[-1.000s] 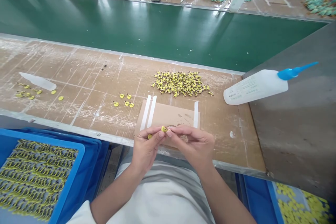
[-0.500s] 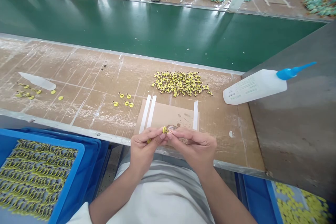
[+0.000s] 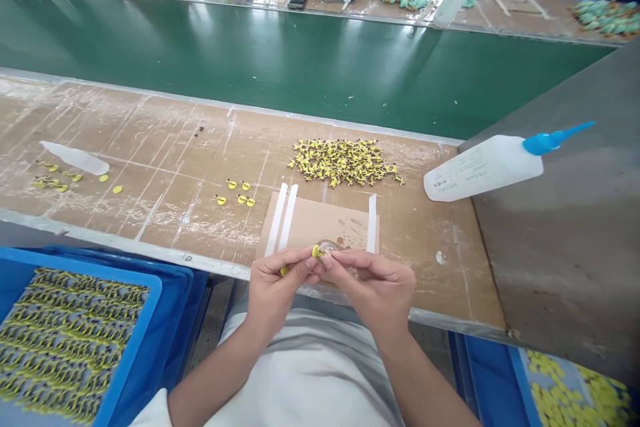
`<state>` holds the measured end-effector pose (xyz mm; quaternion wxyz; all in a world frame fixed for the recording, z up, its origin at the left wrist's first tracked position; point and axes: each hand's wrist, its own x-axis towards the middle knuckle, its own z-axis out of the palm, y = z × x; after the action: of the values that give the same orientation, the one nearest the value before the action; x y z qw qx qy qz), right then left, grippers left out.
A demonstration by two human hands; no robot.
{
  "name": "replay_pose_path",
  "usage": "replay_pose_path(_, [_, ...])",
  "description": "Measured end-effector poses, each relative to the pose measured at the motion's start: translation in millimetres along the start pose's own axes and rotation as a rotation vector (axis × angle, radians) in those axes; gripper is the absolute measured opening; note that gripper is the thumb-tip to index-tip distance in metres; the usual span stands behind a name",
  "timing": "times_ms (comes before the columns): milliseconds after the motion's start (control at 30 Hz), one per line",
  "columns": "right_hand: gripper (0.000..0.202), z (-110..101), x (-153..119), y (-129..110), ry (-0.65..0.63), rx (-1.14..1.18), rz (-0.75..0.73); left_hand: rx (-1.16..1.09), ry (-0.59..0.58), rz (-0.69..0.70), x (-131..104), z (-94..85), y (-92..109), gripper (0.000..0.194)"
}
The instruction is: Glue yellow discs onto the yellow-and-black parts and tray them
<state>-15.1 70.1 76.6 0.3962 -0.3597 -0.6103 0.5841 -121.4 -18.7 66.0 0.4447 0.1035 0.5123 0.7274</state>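
Observation:
My left hand [image 3: 280, 290] is closed, its thumb and forefinger pinching a small yellow disc [image 3: 317, 251]. Another bit of yellow [image 3: 284, 271] shows among its fingers. Fingertips of my right hand [image 3: 377, 287] meet the left ones, closed on a tiny yellow-and-black piece [image 3: 324, 253] against the disc; its exact shape is mostly hidden. Both hands hover over a cardboard sheet [image 3: 320, 217] taped with white strips. Beyond it lies a pile of small yellow-and-black pieces [image 3: 345, 161]. Several yellow discs with dark parts attached [image 3: 242, 199] rest to the left.
A white bottle with a blue nozzle [image 3: 485, 168] leans against the metal panel [image 3: 560, 227] at right. Far left lies a white tapered tube [image 3: 75, 157] near loose yellow discs. Blue trays [image 3: 155, 300] stand below the table edge. Across the green belt [image 3: 225, 47], another person sits.
The view has tilted slightly. Both hands stay together at the same spot, and the yellow disc has turned a little to show more of its face.

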Motion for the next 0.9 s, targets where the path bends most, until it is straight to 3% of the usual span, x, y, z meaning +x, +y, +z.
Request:
replay_pose_path(233, [0.015, -2.9, 1.4, -5.0, -0.032, -0.051, -0.027, 0.029, -0.036, 0.066, -0.8, -0.1, -0.9, 0.018])
replay_pose_path(500, [0.016, 2.2, 1.2, -0.8, 0.068, -0.053, 0.004, -0.072, 0.040, -0.084, 3.3, 4.6, -4.3, 0.016])
replay_pose_path(800, [0.017, 0.5, -2.8, -0.9, -0.001, 0.001, -0.018, -0.022, 0.018, 0.060, 0.5, 3.0, -4.7, 0.014])
replay_pose_path(900, [0.016, 1.0, -1.0, -4.4, -0.001, 0.013, -0.003, -0.025, 0.029, 0.047, 1.4, 4.4, -3.3, 0.014])
